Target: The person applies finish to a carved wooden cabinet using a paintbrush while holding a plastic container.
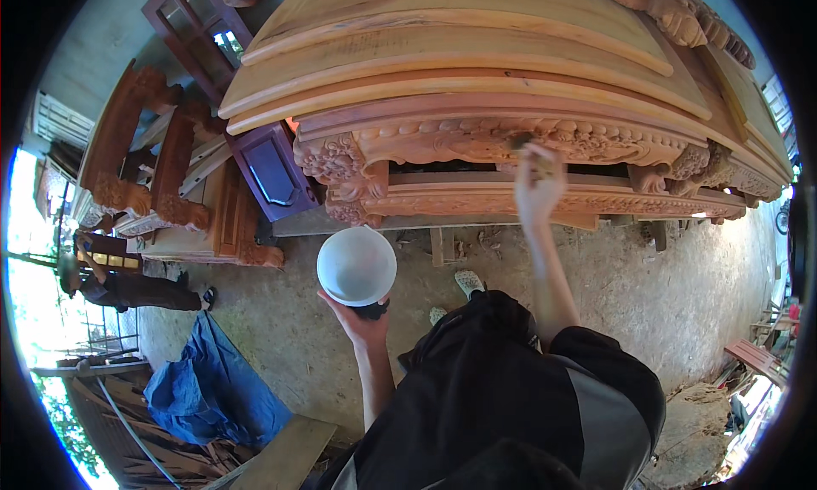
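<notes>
My left hand (347, 317) is closed round the lower part of a white bowl (357, 265), held out over the floor in front of me. Something dark (372, 309) shows under the bowl, against my palm; its kind is unclear. My right hand (541, 190), slightly blurred, grips a small brush (520, 140). The brush's dark bristles are at the carved front rail (442, 141) of a large wooden furniture piece, near its middle. Scrolls and a row of beads are cut into this reddish rail. Whatever the bowl contains cannot be made out.
Pale wooden panels (459, 51) lie stacked above the carved rail. Carved frames (162, 162) and a dark purple panel (274, 173) stand at the left. A blue tarp (208, 388) covers wood scraps at lower left. Another person (128, 287) stands at the far left.
</notes>
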The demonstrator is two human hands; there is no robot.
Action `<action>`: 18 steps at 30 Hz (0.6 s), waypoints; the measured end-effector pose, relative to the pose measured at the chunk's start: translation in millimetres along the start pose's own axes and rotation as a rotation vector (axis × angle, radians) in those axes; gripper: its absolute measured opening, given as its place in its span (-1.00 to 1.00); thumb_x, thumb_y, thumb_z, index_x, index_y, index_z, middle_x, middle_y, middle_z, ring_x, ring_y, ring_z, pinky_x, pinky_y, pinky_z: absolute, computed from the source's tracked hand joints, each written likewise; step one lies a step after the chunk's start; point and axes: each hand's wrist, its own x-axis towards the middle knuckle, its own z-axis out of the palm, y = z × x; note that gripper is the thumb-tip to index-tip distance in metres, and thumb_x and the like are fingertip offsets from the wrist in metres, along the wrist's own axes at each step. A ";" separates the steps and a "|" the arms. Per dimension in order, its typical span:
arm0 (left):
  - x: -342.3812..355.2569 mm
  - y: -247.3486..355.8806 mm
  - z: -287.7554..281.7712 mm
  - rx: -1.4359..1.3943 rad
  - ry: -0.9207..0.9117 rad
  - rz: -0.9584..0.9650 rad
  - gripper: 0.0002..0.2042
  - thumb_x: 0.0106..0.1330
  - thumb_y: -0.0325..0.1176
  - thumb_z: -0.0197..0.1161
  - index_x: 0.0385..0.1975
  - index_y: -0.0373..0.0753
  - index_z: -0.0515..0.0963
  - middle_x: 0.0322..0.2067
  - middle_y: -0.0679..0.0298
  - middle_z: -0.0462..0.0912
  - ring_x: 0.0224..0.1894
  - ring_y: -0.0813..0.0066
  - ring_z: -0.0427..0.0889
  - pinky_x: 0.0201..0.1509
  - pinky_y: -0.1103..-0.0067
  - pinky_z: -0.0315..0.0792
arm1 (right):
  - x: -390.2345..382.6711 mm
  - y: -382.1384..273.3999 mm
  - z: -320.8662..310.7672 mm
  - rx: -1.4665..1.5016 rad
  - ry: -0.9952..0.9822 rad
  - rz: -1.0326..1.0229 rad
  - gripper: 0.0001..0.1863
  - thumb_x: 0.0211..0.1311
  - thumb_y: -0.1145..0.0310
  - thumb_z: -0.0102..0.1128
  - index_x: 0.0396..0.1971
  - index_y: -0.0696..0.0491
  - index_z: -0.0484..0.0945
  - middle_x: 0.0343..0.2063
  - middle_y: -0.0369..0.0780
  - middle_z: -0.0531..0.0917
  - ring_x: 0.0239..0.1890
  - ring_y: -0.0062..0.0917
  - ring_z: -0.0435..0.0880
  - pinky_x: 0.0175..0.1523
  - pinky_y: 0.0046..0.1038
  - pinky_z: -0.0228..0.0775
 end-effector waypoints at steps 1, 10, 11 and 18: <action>0.1 -1.5 1.6 0.031 0.021 0.014 -0.40 0.43 0.35 -0.10 0.28 0.09 0.32 0.06 0.34 0.54 -0.18 0.40 0.58 -0.43 0.47 0.45 | -10.1 -7.7 17.3 0.107 -0.077 -0.065 -0.86 0.29 0.52 0.29 -0.17 0.08 0.62 -0.16 -0.13 0.69 -0.11 -0.49 0.70 -0.19 -0.52 0.58; -5.9 -0.6 0.5 0.006 -0.001 0.033 -0.40 0.44 0.35 -0.11 0.29 0.11 0.31 0.06 0.35 0.53 -0.19 0.39 0.58 -0.42 0.47 0.47 | -10.2 -25.4 11.8 -0.046 0.117 -0.269 -0.86 0.27 0.52 0.33 -0.20 0.12 0.60 -0.23 -0.15 0.69 -0.15 -0.43 0.69 -0.15 -0.49 0.56; -6.3 -0.9 0.6 -0.003 -0.007 0.033 -0.40 0.43 0.35 -0.11 0.29 0.11 0.32 0.07 0.34 0.53 -0.18 0.39 0.58 -0.42 0.46 0.47 | -4.3 -27.8 3.1 -0.147 0.282 -0.274 -0.87 0.26 0.52 0.34 -0.21 0.12 0.61 -0.26 -0.15 0.69 -0.20 -0.35 0.68 -0.15 -0.44 0.52; 1.5 0.5 5.4 -0.019 -0.039 0.035 -0.39 0.42 0.35 -0.09 0.28 0.09 0.33 0.08 0.34 0.53 -0.17 0.40 0.57 -0.39 0.46 0.44 | -5.9 -30.2 5.7 -0.106 0.173 -0.358 -0.90 0.33 0.53 0.29 -0.22 0.18 0.59 -0.18 -0.14 0.68 -0.21 -0.53 0.69 -0.12 -0.49 0.51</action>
